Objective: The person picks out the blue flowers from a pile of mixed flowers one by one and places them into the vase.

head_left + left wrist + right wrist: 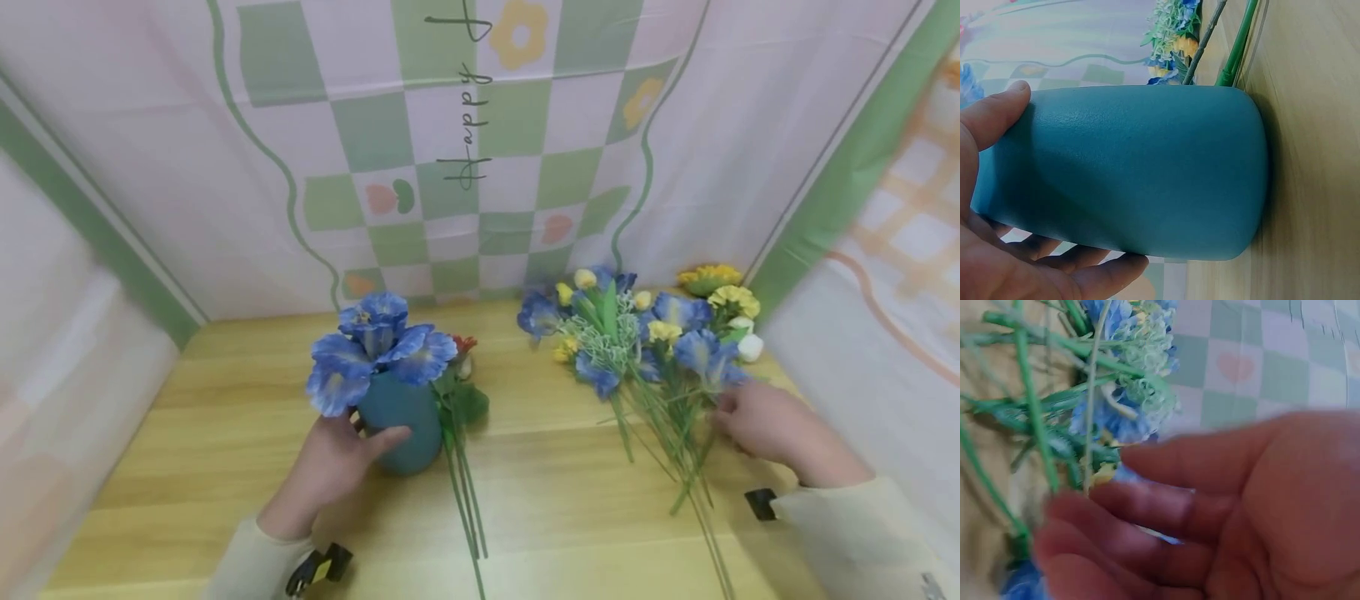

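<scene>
While your left hand (330, 467) holds the teal vase (401, 425) on the desk (225, 375), as the head view shows, keep it steady: the thumb lies on one side and the fingers wrap the other, and the blue flowers (375, 346) on top make it a little heavy above. A few loose stems (465, 492) lie just beside the vase. Your right hand (772, 437) rests on the pile of flowers (645, 342) at the right, near their green stalks; choose one stalk only, and take it low.

In the left wrist view, the vase (1129, 172) stands with its base on the desk (1310, 156). Your thumb (991, 115) presses on its wall and your fingers (1094, 272) curl around below. I think this grip is firm enough; do not tilt it.

In the right wrist view, the picture is blurred. Your fingers (1166, 512) are relaxed, slightly apart, and reach toward the stalks (1035, 431). I cannot tell if they already touch one; they pinch nothing clearly.
</scene>
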